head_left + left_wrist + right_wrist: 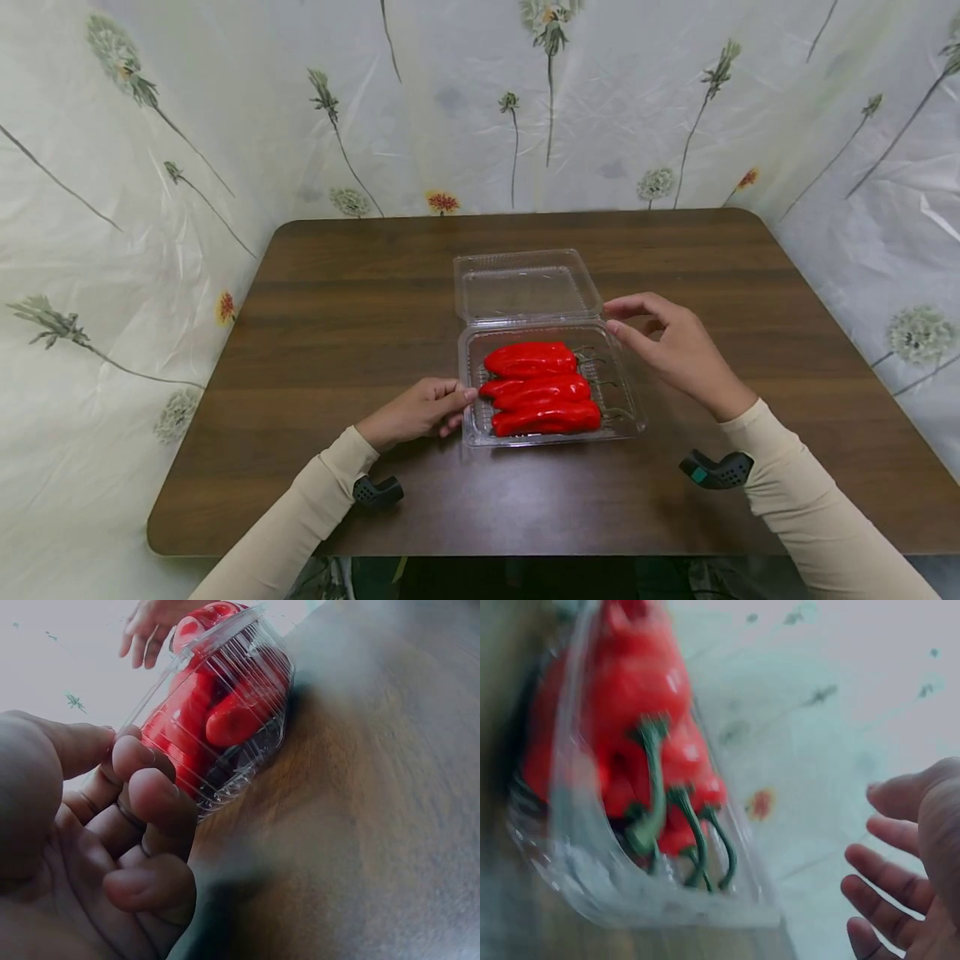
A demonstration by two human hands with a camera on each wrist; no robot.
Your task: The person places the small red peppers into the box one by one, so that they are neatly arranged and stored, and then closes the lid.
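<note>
A clear plastic clamshell container (628,427) lies on the table with its lid (525,287) folded back, away from me. Several red peppers (543,390) fill its base, their green stems (695,832) pointing right. My left hand (423,410) pinches the base's left rim between thumb and index finger; the left wrist view shows the other fingers loosely curled below. Near the hinge at the far right corner is my right hand (675,346), thumb and fingers spread apart. In the right wrist view those fingers hold nothing; whether a fingertip touches the lid's edge, I cannot tell.
The dark wooden table (337,308) has rounded corners and ends close below the forearms. A floral plastic sheet (450,108) hangs behind it and along both sides. Black wrist-worn devices (717,470) sit on both sleeves.
</note>
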